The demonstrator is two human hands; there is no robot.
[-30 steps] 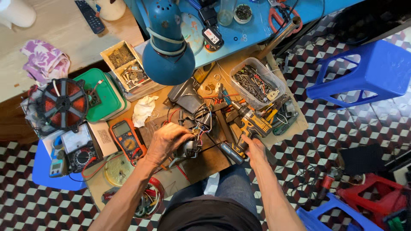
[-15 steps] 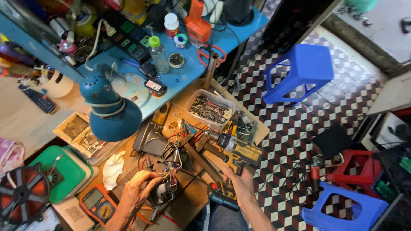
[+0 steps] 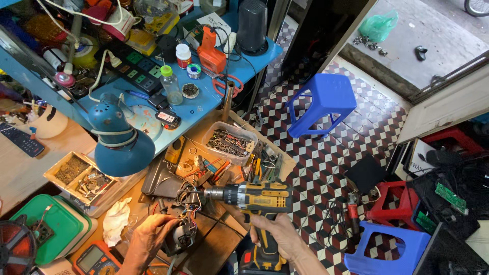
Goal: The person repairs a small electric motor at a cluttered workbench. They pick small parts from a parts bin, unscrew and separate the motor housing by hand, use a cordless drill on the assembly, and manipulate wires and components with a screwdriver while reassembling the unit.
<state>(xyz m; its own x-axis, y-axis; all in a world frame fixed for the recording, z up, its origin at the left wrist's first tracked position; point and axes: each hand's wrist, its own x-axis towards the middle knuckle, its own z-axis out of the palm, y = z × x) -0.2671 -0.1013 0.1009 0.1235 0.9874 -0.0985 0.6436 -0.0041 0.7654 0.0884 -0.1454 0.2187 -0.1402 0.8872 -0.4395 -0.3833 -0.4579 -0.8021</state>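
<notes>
Two hands engaged: right hand (image 3: 277,235) grips a yellow cordless drill (image 3: 257,199), its long axis level, chuck pointing left. Left hand (image 3: 150,237) clasps a small wired motor (image 3: 179,235) on the workbench (image 3: 214,243), below-left of chuck, nearer it.

Bright daylight enters from the doorway (image 3: 407,46) top right, washing out the pavement there. Desk (image 3: 30,173) evenly lit, soft shadows. Sharp focus mid-frame; wide-angle bending at edges, slight blur lower corners.
</notes>
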